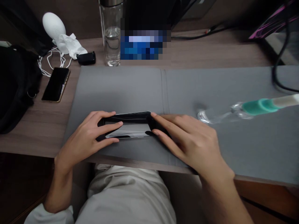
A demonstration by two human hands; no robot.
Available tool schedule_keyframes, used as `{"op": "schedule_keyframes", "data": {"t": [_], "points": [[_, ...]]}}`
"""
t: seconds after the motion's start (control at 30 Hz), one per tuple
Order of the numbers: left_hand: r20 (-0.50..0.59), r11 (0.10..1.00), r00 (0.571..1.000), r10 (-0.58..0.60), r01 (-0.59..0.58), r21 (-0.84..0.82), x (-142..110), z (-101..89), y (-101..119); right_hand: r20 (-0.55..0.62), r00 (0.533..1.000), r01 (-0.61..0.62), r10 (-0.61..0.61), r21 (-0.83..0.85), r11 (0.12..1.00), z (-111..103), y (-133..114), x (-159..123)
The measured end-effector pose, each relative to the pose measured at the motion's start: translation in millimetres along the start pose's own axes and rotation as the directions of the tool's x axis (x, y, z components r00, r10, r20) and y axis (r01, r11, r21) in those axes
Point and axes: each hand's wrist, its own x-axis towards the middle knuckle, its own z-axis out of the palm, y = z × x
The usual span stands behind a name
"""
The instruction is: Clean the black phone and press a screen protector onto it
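Clasping a glossy black phone (127,126) between left hand (84,140) and right hand (189,143).

**Blurred blue patch (141,45), unreadable to us**
Our left hand (84,140) and right hand (189,140) partly hide a glossy black object (126,117).

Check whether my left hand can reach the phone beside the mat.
Probably yes: the left hand is on the black device, and only mat and desk lie between it and the phone.

Head-worn camera, close above desk (42,137), facing forward, down toward left hand (85,137), right hand (190,143).
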Motion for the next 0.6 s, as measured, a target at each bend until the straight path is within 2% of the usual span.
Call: {"op": "schedule_keyframes", "data": {"t": [0.6], "points": [[0.016,1.000,1.000,-0.009,0.009,0.003,-0.8,-0.3,-0.7,0.021,0.999,-0.029,0.028,0.060,0.998,2.3,1.5,-0.6]]}}
